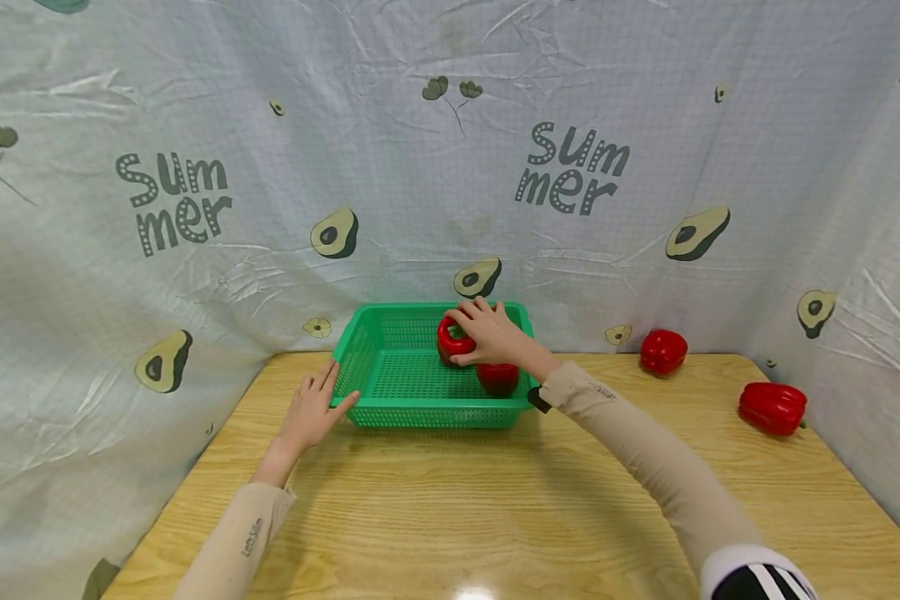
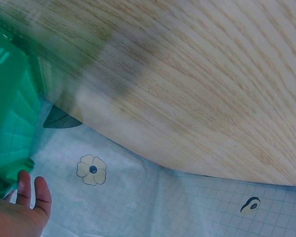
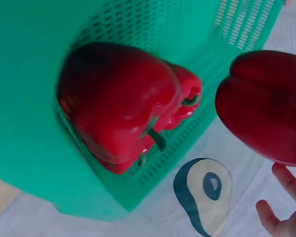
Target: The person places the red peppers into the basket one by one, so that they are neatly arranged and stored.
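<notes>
A green plastic basket (image 1: 435, 402) with perforated walls stands at the back of the wooden table. My right hand (image 1: 495, 335) holds a red bell pepper (image 1: 453, 342) over the basket's right half; in the right wrist view this pepper (image 3: 266, 106) hangs apart from the others, with fingertips against it. Below the hand, a red bell pepper (image 1: 498, 380) lies in the right end of the basket. The right wrist view shows several peppers (image 3: 121, 101) bunched there, partly hiding one another. My left hand (image 1: 311, 412) touches the basket's left rim with extended fingers.
Two more red bell peppers lie on the table (image 1: 450, 508) to the right: one (image 1: 663, 352) near the back edge, another (image 1: 772, 408) near the right edge. A pale printed curtain (image 1: 390, 167) hangs behind and beside the table.
</notes>
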{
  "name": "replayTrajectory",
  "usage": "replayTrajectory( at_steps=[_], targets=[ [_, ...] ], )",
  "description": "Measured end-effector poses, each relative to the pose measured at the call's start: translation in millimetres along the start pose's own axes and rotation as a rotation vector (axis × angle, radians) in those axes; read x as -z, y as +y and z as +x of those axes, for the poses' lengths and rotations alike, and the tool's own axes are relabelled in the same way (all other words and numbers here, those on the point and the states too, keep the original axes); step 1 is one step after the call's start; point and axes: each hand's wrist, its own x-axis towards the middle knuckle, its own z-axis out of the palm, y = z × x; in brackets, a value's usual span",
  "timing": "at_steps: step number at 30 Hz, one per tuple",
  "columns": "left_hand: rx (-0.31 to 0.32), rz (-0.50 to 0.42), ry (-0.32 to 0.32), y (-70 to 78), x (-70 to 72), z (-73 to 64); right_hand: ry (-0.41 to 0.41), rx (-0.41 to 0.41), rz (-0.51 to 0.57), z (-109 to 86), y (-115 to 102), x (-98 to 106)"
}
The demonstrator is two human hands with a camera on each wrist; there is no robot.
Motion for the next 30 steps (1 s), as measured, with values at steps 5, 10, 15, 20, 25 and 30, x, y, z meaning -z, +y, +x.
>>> replayTrajectory(
  at_steps=[5, 10, 15, 20, 25, 30],
  targets=[
    [-0.002, 0.001, 0.002, -0.6, -0.4, 0.7, -0.115, -0.007, 0.004, 10.4, 4, -7],
    [0.000, 0.003, 0.003, -1.4, -1.2, 1.2, -0.187, 0.028, -0.023, 19.0, 8, -15],
    [0.001, 0.005, 0.006, -2.1, -2.0, 1.8, -0.241, 0.059, -0.122, 24.5, 10, -22],
    [0.001, 0.006, 0.009, -1.8, -1.5, 1.9, -0.280, 0.091, -0.235, 28.8, 11, -29],
    [0.001, 0.008, 0.008, -1.2, -1.2, 1.9, -0.315, 0.138, -0.283, 32.5, 9, -34],
    [0.006, 0.004, 0.010, -1.0, -1.3, 1.7, -0.316, 0.173, -0.290, 33.7, 7, -35]
  ],
)
